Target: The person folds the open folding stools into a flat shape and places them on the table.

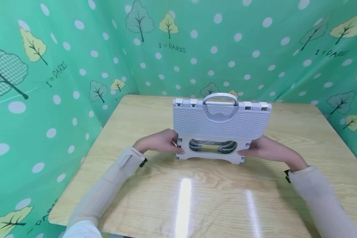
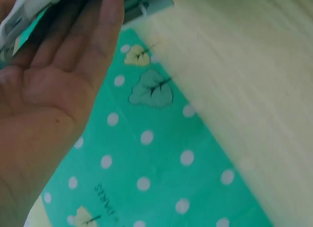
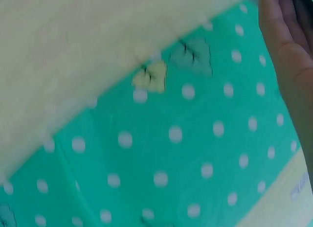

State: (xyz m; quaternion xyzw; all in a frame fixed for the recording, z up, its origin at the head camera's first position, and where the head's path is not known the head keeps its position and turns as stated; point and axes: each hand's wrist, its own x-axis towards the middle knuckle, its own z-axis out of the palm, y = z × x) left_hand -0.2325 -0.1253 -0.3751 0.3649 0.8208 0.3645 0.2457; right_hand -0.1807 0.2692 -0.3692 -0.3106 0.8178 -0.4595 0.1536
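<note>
A pale plastic folding stool [image 1: 220, 123] stands partly folded on the table, its textured top panel tilted toward me and its carry handle [image 1: 220, 95] at the upper edge. My left hand [image 1: 162, 141] holds the leg panel at its left side, thumb in front and fingers behind. At the opposite side, my right hand [image 1: 260, 149] grips the same panel, its thumb also on the front face. In the left wrist view the left palm [image 2: 54, 100] faces the camera beside a pale edge of the stool. The right wrist view catches only part of the right hand [image 3: 288, 46].
The wooden table [image 1: 214, 198] extends around the stool, with bright light reflections near its front. A green dotted curtain [image 1: 193, 62] with tree prints hangs behind and to the left. Both forearms wear light sleeves [image 1: 110, 181].
</note>
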